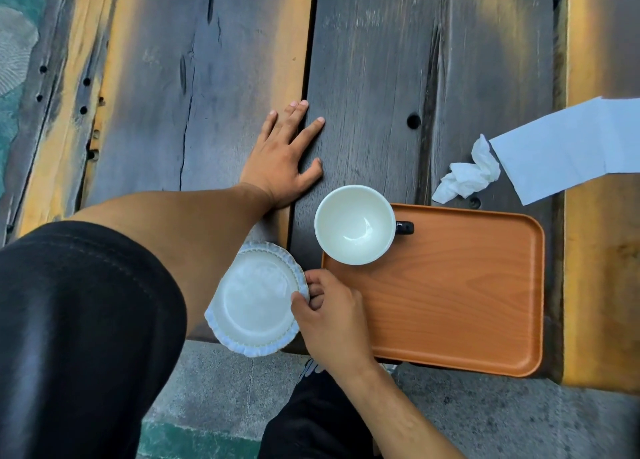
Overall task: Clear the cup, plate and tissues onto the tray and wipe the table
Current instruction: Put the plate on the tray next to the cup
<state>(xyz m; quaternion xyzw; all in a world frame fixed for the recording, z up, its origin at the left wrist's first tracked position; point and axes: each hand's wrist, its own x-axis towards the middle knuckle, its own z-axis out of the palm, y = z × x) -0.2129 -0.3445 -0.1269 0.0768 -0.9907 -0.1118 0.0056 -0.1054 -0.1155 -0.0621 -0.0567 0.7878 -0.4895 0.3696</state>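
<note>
Our left hand (282,154) spread flat on table (363,78), right hand (329,315) pinching plate (254,303) rim w/ thumb & fingers, cup (355,225) on tray (450,303), tissues (467,176) nearby

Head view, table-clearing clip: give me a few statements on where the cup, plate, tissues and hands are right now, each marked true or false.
1. The cup stands at the tray's far-left corner. True.
2. The cup holds coffee. False: it looks empty.
3. The right hand grips the rim of the plate. True.
4. The plate already lies on the tray. False: it sits left of the tray, at the near edge of the wooden table.
5. The left hand holds the crumpled tissue. False: it lies flat on the table, and the tissue lies beyond the tray, next to the flat tissue.
</note>
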